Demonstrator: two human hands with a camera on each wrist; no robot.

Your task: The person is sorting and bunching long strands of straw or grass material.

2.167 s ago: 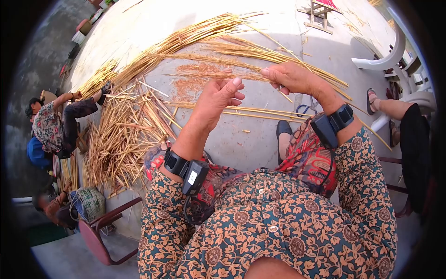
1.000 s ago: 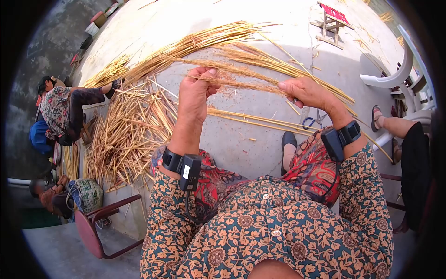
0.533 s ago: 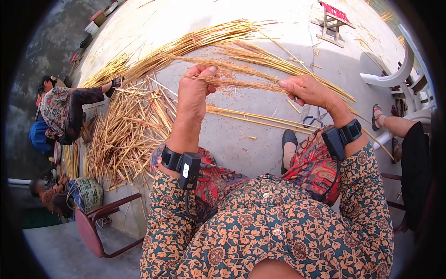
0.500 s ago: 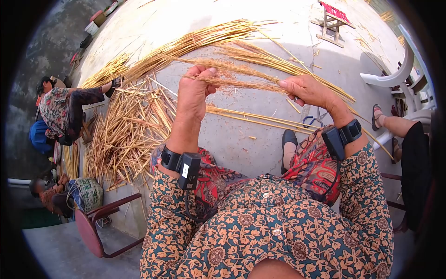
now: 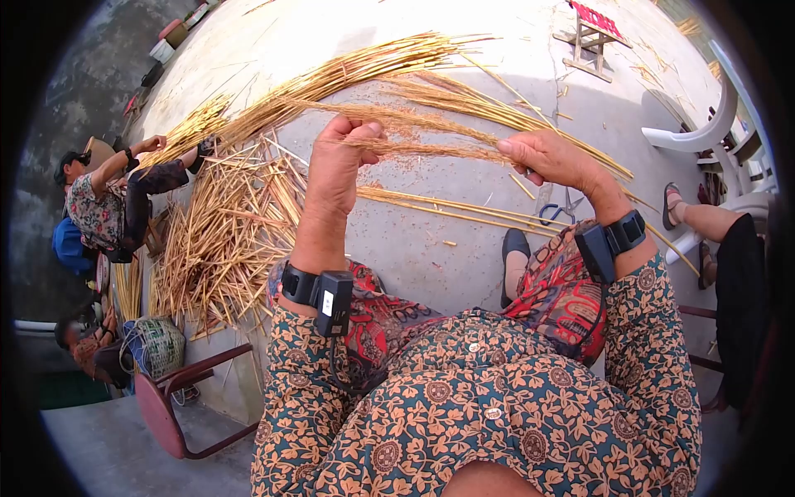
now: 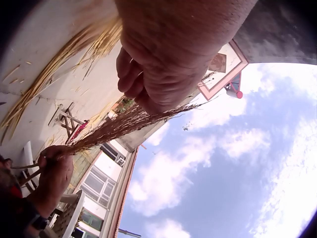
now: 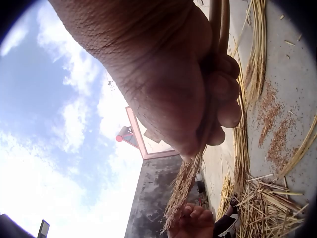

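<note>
My right hand (image 5: pixel 553 161) grips thin stalks of dry, brown seed heads (image 5: pixel 431 150), thumb on top. In the right wrist view its fingers (image 7: pixel 228 111) curl round the stalks, and the brushy ends hang below. My left hand (image 5: pixel 335 170) has curled fingers and pinches the lower seed head near its tip, at the left end. A second seed head (image 5: pixel 389 113) runs just above, past the left hand; whether the fingers touch it I cannot tell. In the left wrist view the brushy strands (image 6: pixel 119 126) stretch between both hands.
Long stalk bundles (image 5: pixel 331 79) lie on the concrete floor ahead, with a heap of short stalks (image 5: pixel 228 240) at left. Blue-handled scissors (image 5: pixel 556 215) lie near my foot. A person (image 5: pixel 95 203) sits at left, a white chair (image 5: pixel 691 137) stands at right.
Over the last two seconds my hands have moved apart, the left going left along the seed heads. The seated person at left has raised an arm towards the stalks.
</note>
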